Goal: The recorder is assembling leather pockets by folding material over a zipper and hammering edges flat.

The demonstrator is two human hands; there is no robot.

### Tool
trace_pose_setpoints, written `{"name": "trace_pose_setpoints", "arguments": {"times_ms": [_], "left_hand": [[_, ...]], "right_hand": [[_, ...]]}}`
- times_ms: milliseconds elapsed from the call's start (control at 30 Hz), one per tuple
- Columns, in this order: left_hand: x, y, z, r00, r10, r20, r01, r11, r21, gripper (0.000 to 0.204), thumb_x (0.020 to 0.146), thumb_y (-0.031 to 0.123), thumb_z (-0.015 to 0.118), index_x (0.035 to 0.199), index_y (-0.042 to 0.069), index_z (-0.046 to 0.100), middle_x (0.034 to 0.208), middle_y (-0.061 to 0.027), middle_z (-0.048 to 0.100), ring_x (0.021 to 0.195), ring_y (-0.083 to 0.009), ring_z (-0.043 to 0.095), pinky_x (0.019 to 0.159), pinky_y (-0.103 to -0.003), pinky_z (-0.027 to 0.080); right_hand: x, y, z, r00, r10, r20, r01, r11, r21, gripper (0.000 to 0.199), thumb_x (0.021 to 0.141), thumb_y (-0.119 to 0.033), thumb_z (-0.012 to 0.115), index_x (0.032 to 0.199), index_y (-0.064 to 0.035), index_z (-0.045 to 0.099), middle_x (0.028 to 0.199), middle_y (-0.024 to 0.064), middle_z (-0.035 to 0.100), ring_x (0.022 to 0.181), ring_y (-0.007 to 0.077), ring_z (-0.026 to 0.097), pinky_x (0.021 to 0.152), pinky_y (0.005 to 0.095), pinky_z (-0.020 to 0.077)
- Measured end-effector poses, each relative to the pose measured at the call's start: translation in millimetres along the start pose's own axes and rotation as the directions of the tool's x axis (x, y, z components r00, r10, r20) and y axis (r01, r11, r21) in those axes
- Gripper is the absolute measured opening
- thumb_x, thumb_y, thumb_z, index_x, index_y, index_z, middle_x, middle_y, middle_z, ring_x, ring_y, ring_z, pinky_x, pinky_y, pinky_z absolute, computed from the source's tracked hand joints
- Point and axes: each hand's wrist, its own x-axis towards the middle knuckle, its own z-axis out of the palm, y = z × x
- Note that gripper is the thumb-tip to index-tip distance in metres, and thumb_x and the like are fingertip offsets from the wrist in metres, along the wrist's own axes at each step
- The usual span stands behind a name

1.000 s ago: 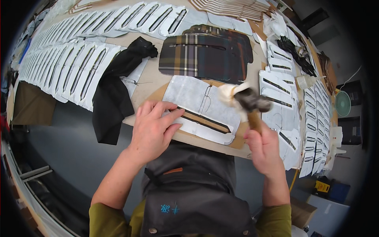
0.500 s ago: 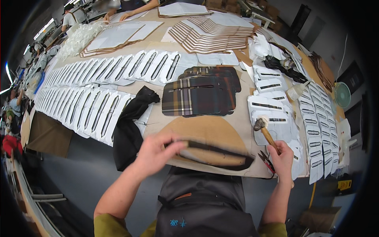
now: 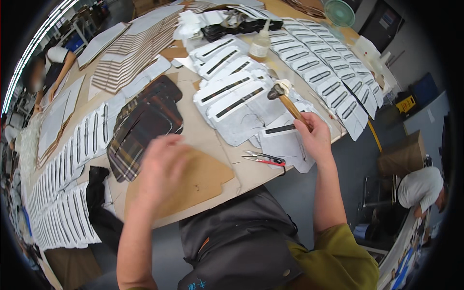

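My right hand [image 3: 315, 136] is closed round the wooden handle of a hammer [image 3: 292, 107], raised over white pieces [image 3: 229, 126] with dark strips. Its head points up and left, away from my body. My left hand [image 3: 162, 166] is smeared by motion above a tan board [image 3: 205, 176] at the table's near edge. Its fingers are too blurred to read, and nothing shows clearly in them. A stack of dark plaid fabric pieces [image 3: 147, 116] lies just beyond that hand. Red-and-black thread snips [image 3: 265, 158] rest near the edge, left of my right hand.
A white-capped squeeze bottle [image 3: 259, 47] stands beyond the hammer. Rows of white slotted pieces [image 3: 321, 65] cover the right side, with more [image 3: 72, 179] at left. Black cloth [image 3: 104, 208] hangs off the near left edge. Another person [image 3: 58, 60] works at far left.
My view has swung to the right. The dark strip that my left hand held over the tan board no longer shows there. My right hand still grips the hammer.
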Motion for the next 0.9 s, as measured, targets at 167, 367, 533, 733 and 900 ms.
{"name": "trace_pose_setpoints", "arguments": {"times_ms": [167, 367, 533, 733, 900], "left_hand": [[28.4, 58.8, 74.6, 0.946, 0.230, 0.227, -0.175, 0.955, -0.238, 0.034, 0.082, 0.004, 0.073, 0.116, 0.001, 0.068, 0.130, -0.0154, 0.063, 0.120, -0.0349, 0.059, 0.101, -0.044, 0.049], [62.9, 64.4, 133.7, 0.992, 0.124, -0.011, -0.121, 0.984, 0.133, 0.044, 0.084, 0.001, 0.067, 0.127, -0.001, 0.060, 0.133, -0.0176, 0.060, 0.124, -0.0360, 0.056, 0.104, -0.044, 0.047], [85.4, 66.4, 132.4, 0.969, -0.102, 0.226, 0.038, 0.961, 0.272, 0.037, 0.083, -0.001, 0.060, 0.120, 0.002, 0.065, 0.130, -0.0126, 0.063, 0.119, -0.0308, 0.058, 0.100, -0.043, 0.048], [97.6, 31.6, 89.5, 0.966, -0.247, 0.078, 0.257, 0.946, -0.197, 0.019, 0.095, 0.007, 0.065, 0.111, 0.002, 0.074, 0.103, -0.0144, 0.075, 0.088, -0.0193, 0.070, 0.082, -0.032, 0.054], [69.7, 42.9, 10.0, 0.962, -0.031, -0.271, 0.009, 0.997, -0.082, 0.025, 0.092, -0.005, 0.060, 0.112, 0.002, 0.072, 0.100, -0.0179, 0.073, 0.089, -0.0327, 0.072, 0.078, -0.035, 0.055]], "right_hand": [[0.8, 11.5, -11.6, 1.000, 0.022, 0.001, -0.022, 1.000, 0.015, 0.027, 0.091, -0.016, 0.073, 0.112, 0.0009, 0.069, 0.086, 0.0088, 0.072, 0.076, 0.0142, 0.064, 0.071, 0.0296, 0.0510], [15.3, 35.1, -26.1, 0.997, 0.059, 0.041, -0.058, 0.998, -0.024, 0.034, 0.092, -0.016, 0.069, 0.123, -0.0013, 0.066, 0.097, 0.0153, 0.073, 0.084, 0.0215, 0.068, 0.078, 0.0332, 0.0529], [18.2, 29.0, -22.1, 0.996, 0.078, 0.050, -0.068, 0.983, -0.173, 0.038, 0.092, -0.013, 0.066, 0.128, -0.0028, 0.063, 0.111, 0.0208, 0.072, 0.101, 0.0355, 0.069, 0.089, 0.0412, 0.0529], [16.9, 6.9, -26.0, 0.985, 0.091, 0.148, -0.036, 0.940, -0.340, 0.043, 0.092, -0.014, 0.066, 0.133, -0.0052, 0.060, 0.122, 0.0210, 0.068, 0.110, 0.0396, 0.066, 0.096, 0.0442, 0.0505], [17.5, 5.7, -23.3, 0.969, 0.098, 0.227, 0.009, 0.903, -0.429, 0.047, 0.091, -0.013, 0.066, 0.136, -0.0058, 0.057, 0.124, 0.0205, 0.065, 0.114, 0.0399, 0.062, 0.098, 0.0448, 0.0490]]}}
